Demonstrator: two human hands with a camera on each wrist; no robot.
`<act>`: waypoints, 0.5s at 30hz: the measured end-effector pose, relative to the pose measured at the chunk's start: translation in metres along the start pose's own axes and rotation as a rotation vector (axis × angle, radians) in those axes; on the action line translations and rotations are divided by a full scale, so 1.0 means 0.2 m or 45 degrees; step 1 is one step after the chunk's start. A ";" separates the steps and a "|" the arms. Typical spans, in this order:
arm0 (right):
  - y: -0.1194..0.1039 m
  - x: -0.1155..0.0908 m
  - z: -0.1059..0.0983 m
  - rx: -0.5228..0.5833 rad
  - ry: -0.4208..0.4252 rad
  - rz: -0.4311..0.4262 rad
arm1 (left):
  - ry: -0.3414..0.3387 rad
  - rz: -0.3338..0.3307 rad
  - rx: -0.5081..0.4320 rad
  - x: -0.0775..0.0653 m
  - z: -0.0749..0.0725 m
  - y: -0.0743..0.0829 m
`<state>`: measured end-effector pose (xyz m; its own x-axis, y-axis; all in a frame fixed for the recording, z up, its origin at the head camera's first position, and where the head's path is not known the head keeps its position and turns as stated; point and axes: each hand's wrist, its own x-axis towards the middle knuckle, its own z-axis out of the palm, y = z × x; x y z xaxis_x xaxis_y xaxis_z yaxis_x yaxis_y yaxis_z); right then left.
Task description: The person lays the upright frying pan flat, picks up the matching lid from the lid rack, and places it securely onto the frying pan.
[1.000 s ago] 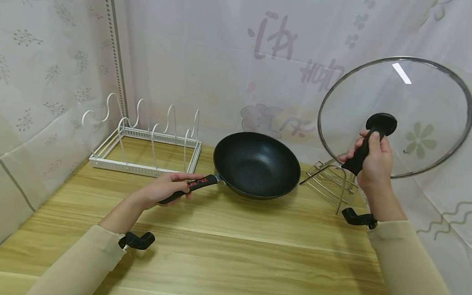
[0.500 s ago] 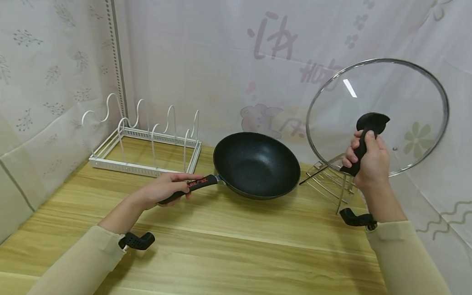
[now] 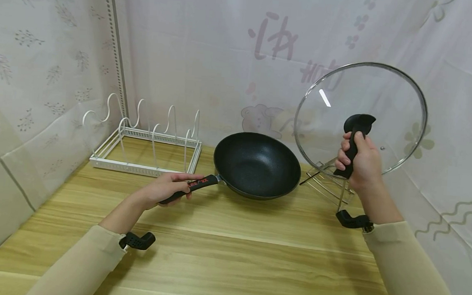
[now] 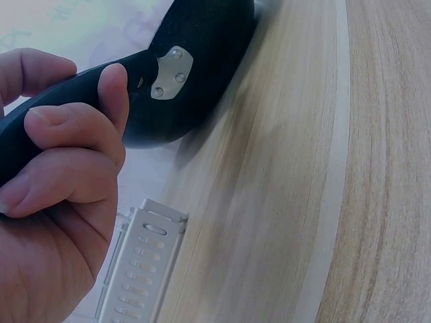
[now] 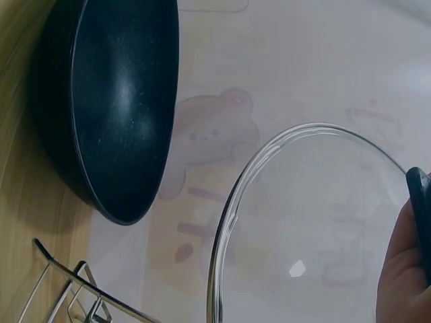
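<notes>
A black wok stands on the wooden table, its long black handle pointing front left. My left hand grips that handle; in the left wrist view the curled fingers wrap it near the riveted bracket. On the right, my right hand holds a glass lid by its upright black handle. The lid is raised and tilted, its clear face and metal rim to the right of the wok. In the right wrist view the lid is apart from the wok.
A white rack with curved dividers stands at the back left. Behind the lid is a small metal wire rack, partly hidden by the lid and right hand. A printed curtain hangs behind the table.
My right hand has carried the lid leftward and slightly down, closer to the wok. The left hand and the wok have stayed in place.
</notes>
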<state>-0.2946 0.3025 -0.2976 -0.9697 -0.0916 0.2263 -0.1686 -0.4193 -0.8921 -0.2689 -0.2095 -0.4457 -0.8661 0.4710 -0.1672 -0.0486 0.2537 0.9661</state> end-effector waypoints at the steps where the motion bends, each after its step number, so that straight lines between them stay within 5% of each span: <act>1: 0.00 0.00 0.01 0.006 -0.010 0.012 | -0.002 0.006 -0.003 0.00 0.00 0.00; 15: 0.03 0.00 0.08 -0.046 -0.055 0.074 | -0.003 0.008 -0.007 0.00 0.00 0.00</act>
<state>-0.2926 0.2861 -0.2979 -0.9696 -0.1541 0.1899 -0.1193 -0.3794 -0.9175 -0.2683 -0.2086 -0.4448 -0.8654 0.4743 -0.1613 -0.0459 0.2457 0.9683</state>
